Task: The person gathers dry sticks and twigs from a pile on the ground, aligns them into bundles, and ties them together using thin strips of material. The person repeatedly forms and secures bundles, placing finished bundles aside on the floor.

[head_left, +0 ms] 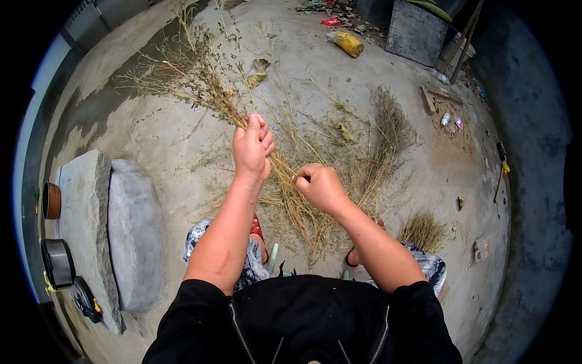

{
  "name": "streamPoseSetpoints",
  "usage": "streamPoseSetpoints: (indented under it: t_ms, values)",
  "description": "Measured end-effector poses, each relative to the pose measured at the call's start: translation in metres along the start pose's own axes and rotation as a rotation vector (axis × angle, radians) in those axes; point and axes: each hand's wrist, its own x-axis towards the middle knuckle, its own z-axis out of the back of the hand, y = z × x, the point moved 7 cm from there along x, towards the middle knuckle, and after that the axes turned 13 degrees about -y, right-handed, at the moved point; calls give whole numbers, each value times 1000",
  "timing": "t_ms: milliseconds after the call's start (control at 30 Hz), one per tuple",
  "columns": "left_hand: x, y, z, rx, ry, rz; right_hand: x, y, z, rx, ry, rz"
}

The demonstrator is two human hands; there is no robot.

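Observation:
My left hand (255,148) is closed around a bundle of dried plant stalks (213,91), whose leafy tops fan out toward the upper left. The lower stalk ends come out below that fist, toward my right hand (319,187). My right hand has its thumb and fingers pinched at the end of a thin stalk (285,166); how many stalks it grips is hidden. Under both hands, loose dry stems (300,214) lie strewn over the concrete floor. A bushy dried bundle (386,132) lies beyond my right hand.
A stone slab bench (84,218) stands at left, bearing a brown bowl (51,200) and a dark metal pot (57,264). A tuft of dry stems (423,231) lies beside my right knee. Farther off are a yellow container (348,43) and a grey block (416,34).

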Motion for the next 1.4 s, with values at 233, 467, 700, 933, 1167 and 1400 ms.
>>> streamPoseSetpoints:
  t_ms: [233, 467, 700, 933, 1167, 1400]
  values:
    - [-20, -11, -18, 55, 4, -102, 22, -48, -1, 851, -215, -805]
    - [1, -54, 12, -53, -72, -167, 34, -55, 22, 407, -145, -328]
    - [-2, -47, 6, -50, -46, -112, 22, 35, -14, 126, 168, 77]
    - [-8, -41, -2, 2, 24, -142, 18, 39, -16, 29, 42, 89]
    - [-27, -22, -14, -6, 65, -78, 38, -32, -22, 952, -209, -794]
    - [-1, -65, 23, -136, -117, -153, 30, -59, 3, 554, -95, -500]
